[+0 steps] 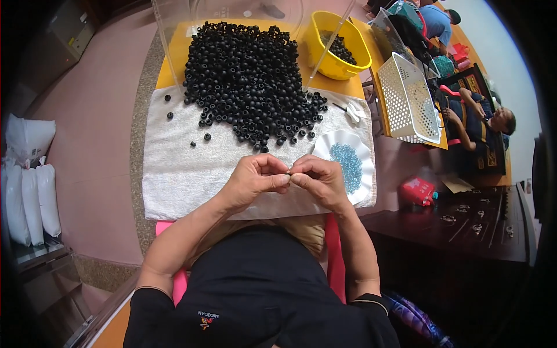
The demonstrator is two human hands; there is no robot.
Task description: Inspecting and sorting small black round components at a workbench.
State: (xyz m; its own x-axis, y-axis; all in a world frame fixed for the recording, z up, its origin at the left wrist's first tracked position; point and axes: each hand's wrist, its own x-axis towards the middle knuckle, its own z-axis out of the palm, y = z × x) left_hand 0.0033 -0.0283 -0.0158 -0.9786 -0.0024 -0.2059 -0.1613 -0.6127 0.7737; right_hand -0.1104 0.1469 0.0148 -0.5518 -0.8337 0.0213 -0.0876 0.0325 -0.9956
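Observation:
Over the front of a white towel (174,174), my left hand (253,180) and my right hand (322,180) meet fingertip to fingertip. Both are closed in a pinch around a tiny brownish piece (289,172), too small to name. Just beyond my fingers spreads a large heap of round black beads with holes (243,75); a few lie loose at its left. Beside my right hand is a white dish with a wavy rim (368,153), holding small clear blue beads (347,165).
Clear plastic walls (168,40) stand around the back of the heap. A yellow tub (342,71) with dark pieces sits at the back right. Farther right are a white perforated basket (400,95), a dark table (452,232) and other people. White sacks (49,197) stand at the left.

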